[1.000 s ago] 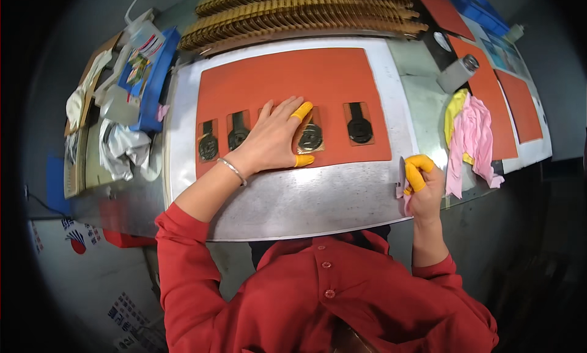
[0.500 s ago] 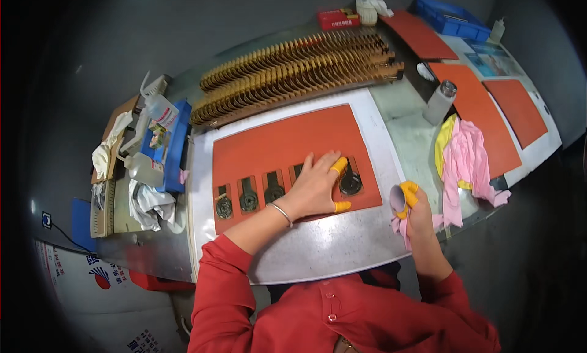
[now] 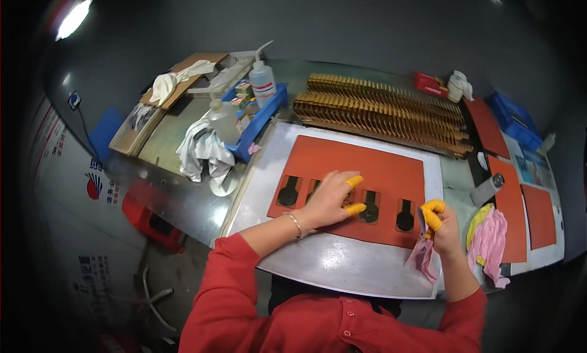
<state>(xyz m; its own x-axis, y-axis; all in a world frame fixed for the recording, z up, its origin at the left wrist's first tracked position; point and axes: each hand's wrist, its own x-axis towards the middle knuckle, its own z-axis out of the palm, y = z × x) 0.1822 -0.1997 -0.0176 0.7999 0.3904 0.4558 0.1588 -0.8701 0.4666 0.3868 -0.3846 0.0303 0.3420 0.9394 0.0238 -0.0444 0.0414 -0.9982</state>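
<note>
An orange mat (image 3: pixel 361 169) with a row of keyhole-shaped cutouts holding dark parts (image 3: pixel 288 194) lies on a shiny metal plate (image 3: pixel 330 264). My left hand (image 3: pixel 330 197), with yellow finger cots, rests flat on the mat over one cutout, next to another dark part (image 3: pixel 369 211). My right hand (image 3: pixel 441 227), also in yellow cots, grips a small flat blade with a pink cloth (image 3: pixel 423 255) hanging from it, at the mat's right edge beside the last dark part (image 3: pixel 405 217).
Rows of brass-coloured pieces (image 3: pixel 385 111) lie behind the mat. A blue tray with bottles (image 3: pixel 260 108) and white rags (image 3: pixel 202 148) stand at the left. More orange mats (image 3: pixel 520 212), a pink and yellow cloth (image 3: pixel 489 237) and a grey cylinder (image 3: pixel 487 189) lie at the right.
The view has swung so the table sits further right and lower. My left hand stays pressed on the mat; my right hand has come closer to the mat's right edge.
</note>
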